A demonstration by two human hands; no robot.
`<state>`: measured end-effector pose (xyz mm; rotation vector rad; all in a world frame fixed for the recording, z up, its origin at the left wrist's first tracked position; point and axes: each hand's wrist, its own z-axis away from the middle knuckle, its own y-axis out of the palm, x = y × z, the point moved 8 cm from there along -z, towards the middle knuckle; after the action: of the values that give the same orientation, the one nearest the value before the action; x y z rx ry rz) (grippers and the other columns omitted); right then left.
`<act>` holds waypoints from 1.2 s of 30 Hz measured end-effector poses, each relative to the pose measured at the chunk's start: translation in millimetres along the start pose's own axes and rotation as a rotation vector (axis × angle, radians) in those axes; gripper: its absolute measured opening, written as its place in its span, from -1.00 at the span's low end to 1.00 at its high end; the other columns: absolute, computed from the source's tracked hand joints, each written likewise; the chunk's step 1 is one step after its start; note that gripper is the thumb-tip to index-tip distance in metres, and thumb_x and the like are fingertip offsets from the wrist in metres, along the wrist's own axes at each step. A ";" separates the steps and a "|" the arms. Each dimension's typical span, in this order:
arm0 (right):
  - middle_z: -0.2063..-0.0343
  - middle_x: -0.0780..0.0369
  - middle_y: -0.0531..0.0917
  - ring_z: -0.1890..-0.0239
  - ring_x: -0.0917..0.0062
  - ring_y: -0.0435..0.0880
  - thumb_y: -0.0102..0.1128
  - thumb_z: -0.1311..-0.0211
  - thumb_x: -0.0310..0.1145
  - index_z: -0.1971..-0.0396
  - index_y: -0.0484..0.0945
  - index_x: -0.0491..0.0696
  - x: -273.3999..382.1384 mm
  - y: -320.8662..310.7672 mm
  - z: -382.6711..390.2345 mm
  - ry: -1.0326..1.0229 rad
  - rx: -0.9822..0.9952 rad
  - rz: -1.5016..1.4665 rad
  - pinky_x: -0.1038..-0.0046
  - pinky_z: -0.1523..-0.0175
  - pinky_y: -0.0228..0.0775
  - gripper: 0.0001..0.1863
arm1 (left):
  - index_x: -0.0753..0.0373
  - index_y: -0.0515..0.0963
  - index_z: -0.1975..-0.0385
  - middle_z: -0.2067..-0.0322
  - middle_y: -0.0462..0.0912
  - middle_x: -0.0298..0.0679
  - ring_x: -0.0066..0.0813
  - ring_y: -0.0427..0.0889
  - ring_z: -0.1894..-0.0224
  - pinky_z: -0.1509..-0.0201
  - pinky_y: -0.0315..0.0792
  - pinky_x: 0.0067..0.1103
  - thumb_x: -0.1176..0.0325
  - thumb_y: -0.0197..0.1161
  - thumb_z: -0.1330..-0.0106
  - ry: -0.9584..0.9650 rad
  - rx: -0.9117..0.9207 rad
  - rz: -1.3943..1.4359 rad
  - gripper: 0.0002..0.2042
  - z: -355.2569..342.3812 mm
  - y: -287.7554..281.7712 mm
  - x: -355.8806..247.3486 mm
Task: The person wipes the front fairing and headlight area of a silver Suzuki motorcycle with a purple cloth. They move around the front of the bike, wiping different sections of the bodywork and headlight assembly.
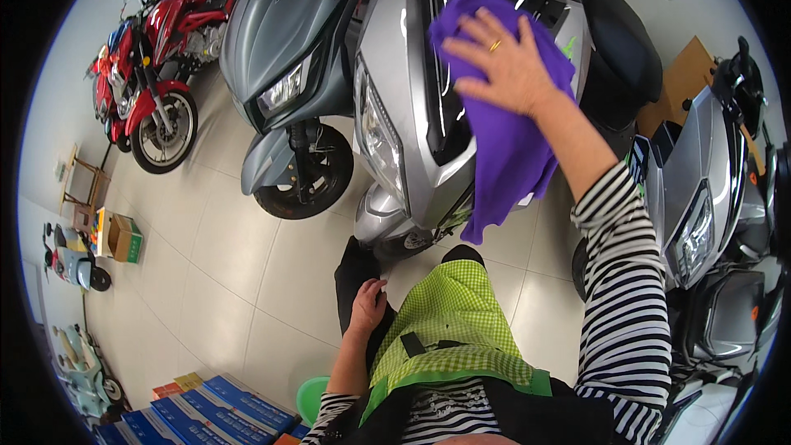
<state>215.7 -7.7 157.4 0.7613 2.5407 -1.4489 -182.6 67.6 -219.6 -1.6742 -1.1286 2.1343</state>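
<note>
The wiping looks partway done, I think. The right hand [507, 70] lies flat on top of a purple cloth [515, 161], with its fingers spread apart. It seems to push the cloth down and does not grip it. The cloth is on the upper front of the silver scooter [428, 180], and one long end hangs down its side. That scooter stands on the pale tile floor [222, 255], right in front of the person.

The left hand [368, 306] is down by the person's dark trouser leg [354, 280]. Its fingers are a bit curled, and I see nothing in it. I cannot tell if the fingertips meet.

The shiny black panel [449, 119] peeks out beside the cloth, with bright light on it. I cannot tell which bits are wiped already. The job does not look finished, because the cloth is on the scooter with the hand on it. The big headlight [381, 144] and the low front wheel [408, 242] are out from under the cloth, so maybe they are left to do. I cannot tell if the dark gray scooter [284, 41] next to it is wiped.
</note>
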 end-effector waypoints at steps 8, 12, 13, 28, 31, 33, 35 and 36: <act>-0.49 0.12 0.08 -0.55 0.15 -0.08 -0.04 -0.20 0.45 -0.45 0.15 0.41 -167.8 31.6 70.5 0.806 -0.175 -0.253 -0.21 -0.46 -0.19 -0.15 | -0.14 0.50 -0.19 -0.41 0.26 -0.30 0.01 0.06 -0.49 -0.29 0.29 0.03 0.12 0.33 -0.22 -0.261 -0.034 -0.336 -0.51 11.2 -20.7 23.1; -0.43 -0.13 0.11 -0.48 0.05 0.08 0.07 -0.19 0.38 -0.46 0.15 0.09 -165.6 46.7 134.8 1.072 -0.366 -0.724 0.25 -0.50 -0.05 -0.04 | -0.08 0.53 -0.15 -0.37 0.32 -0.25 0.08 0.12 -0.44 -0.36 0.27 -0.09 0.14 0.35 -0.19 -0.128 -0.109 -0.306 -0.53 0.6 -25.1 31.2; -0.39 -0.17 0.17 -0.45 0.05 0.17 0.11 -0.19 0.35 -0.46 0.14 0.03 -153.4 48.7 147.0 1.091 -0.434 -0.802 0.27 -0.49 -0.02 -0.02 | -0.06 0.55 -0.13 -0.35 0.34 -0.23 0.10 0.14 -0.43 -0.38 0.26 -0.12 0.15 0.35 -0.18 -0.128 -0.117 -0.305 -0.54 -1.5 -26.1 34.8; -0.31 -0.21 0.24 -0.31 -0.19 0.20 0.40 0.02 0.07 -0.33 0.28 -0.16 81.1 45.8 228.0 1.070 -0.595 -0.490 -0.04 -0.43 -0.05 -0.04 | -0.03 0.58 -0.08 -0.31 0.38 -0.25 0.10 0.18 -0.40 -0.39 0.27 -0.18 0.17 0.34 -0.15 -0.176 -0.093 -0.431 -0.56 -4.7 -21.3 27.8; -0.17 -0.10 0.37 -0.32 -0.18 0.20 0.39 0.10 0.17 -0.22 0.50 0.10 80.6 35.2 210.9 0.952 -0.526 -0.399 -0.18 -0.42 -0.18 -0.17 | -0.03 0.58 -0.07 -0.30 0.39 -0.24 0.10 0.19 -0.40 -0.39 0.28 -0.18 0.18 0.35 -0.14 -0.177 -0.099 -0.439 -0.57 -5.0 -21.1 25.3; -0.07 0.07 0.45 -0.37 -0.05 0.21 0.34 0.11 0.22 -0.13 0.60 0.32 77.7 25.4 190.7 0.806 -0.423 -0.304 -0.31 -0.41 -0.32 -0.30 | -0.03 0.59 -0.06 -0.29 0.40 -0.25 0.10 0.20 -0.39 -0.37 0.31 -0.18 0.19 0.35 -0.13 -0.168 -0.108 -0.423 -0.57 -5.6 -22.1 23.6; -0.13 0.18 0.45 -0.42 0.08 0.20 0.28 0.03 0.21 -0.16 0.57 0.38 71.8 13.2 169.6 0.649 -0.368 -0.264 -0.39 -0.38 -0.37 -0.34 | -0.03 0.59 -0.05 -0.28 0.41 -0.26 0.10 0.22 -0.38 -0.34 0.33 -0.17 0.20 0.36 -0.13 -0.160 -0.121 -0.422 -0.58 -6.4 -23.7 22.9; -0.15 0.19 0.45 -0.43 0.10 0.19 0.26 0.01 0.21 -0.17 0.55 0.40 67.1 8.8 159.4 0.583 -0.319 -0.255 -0.41 -0.37 -0.36 -0.35 | -0.04 0.59 -0.04 -0.28 0.41 -0.26 0.10 0.23 -0.38 -0.33 0.35 -0.16 0.20 0.36 -0.13 -0.160 -0.128 -0.426 -0.58 -6.7 -24.3 23.1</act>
<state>139.4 -112.4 42.5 0.9372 3.3011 -0.9194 -191.4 100.6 -220.9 -1.1833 -1.5351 1.9778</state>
